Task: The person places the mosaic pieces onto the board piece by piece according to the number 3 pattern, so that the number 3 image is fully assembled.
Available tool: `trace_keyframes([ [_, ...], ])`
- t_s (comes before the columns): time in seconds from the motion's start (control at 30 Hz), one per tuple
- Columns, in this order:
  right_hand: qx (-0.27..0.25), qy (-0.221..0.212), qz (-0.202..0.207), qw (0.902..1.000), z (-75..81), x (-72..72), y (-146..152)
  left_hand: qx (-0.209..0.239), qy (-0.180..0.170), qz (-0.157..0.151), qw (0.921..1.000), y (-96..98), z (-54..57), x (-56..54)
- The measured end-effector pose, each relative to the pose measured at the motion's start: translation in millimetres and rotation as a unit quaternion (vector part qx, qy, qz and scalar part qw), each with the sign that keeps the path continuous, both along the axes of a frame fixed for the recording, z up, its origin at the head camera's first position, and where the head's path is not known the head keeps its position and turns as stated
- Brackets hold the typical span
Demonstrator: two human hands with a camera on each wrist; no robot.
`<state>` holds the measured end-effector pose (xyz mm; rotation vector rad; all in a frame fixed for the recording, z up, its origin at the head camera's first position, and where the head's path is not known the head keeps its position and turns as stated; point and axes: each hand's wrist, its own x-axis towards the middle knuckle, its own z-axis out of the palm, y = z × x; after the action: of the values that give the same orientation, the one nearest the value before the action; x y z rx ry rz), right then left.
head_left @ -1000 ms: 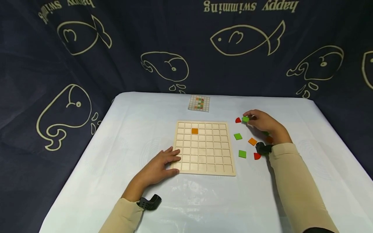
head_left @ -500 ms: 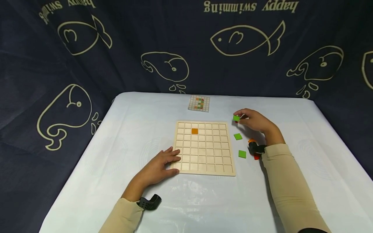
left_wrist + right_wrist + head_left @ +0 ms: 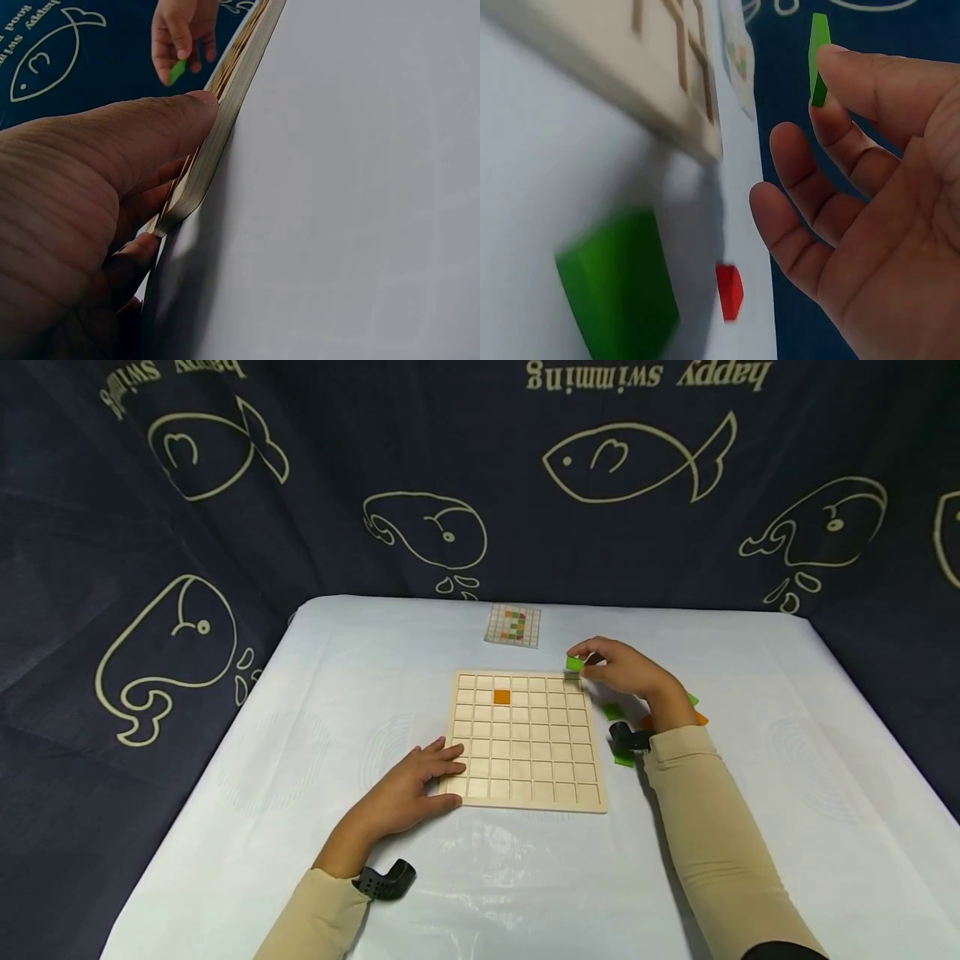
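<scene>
My right hand (image 3: 618, 668) pinches a green square tile (image 3: 574, 663) between thumb and index finger, over the far right corner of the wooden grid board (image 3: 521, 752). In the right wrist view the green tile (image 3: 820, 56) stands on edge, with the other fingers loosely bent below it. My left hand (image 3: 408, 787) rests on the board's near left corner, fingers spread. The left wrist view shows its thumb (image 3: 161, 135) along the board's edge. An orange square tile (image 3: 502, 697) lies in one of the board's far cells.
A small pattern card (image 3: 513, 625) lies behind the board. Right of it, partly hidden by my right arm, are green tiles (image 3: 623, 760) and an orange tile (image 3: 702, 718). A red rounded piece (image 3: 730, 292) shows in the right wrist view. A dark curtain (image 3: 315, 543) hangs behind the table.
My right hand has carried the green tile leftward, from beside the red piece to over the board's far right corner. The left hand has stayed in place.
</scene>
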<state>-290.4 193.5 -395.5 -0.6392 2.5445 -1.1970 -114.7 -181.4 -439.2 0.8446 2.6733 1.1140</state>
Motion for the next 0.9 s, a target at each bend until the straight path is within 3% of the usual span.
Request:
trace_keyframes([
  [0.23,0.003,-0.019,0.011,0.9998,-2.9,2.7,-24,-0.001,-0.003,-0.001,1.0,-0.6,0.3,0.4],
  [0.7,-0.006,-0.005,0.076,0.9971,-5.0,10.6,-59,-0.003,-0.001,-0.002,1.0,-0.4,0.6,-0.7],
  [0.9,0.025,-0.039,0.085,0.9953,-9.2,13.3,-71,-0.006,-0.001,-0.001,1.0,-0.4,0.9,-0.7],
])
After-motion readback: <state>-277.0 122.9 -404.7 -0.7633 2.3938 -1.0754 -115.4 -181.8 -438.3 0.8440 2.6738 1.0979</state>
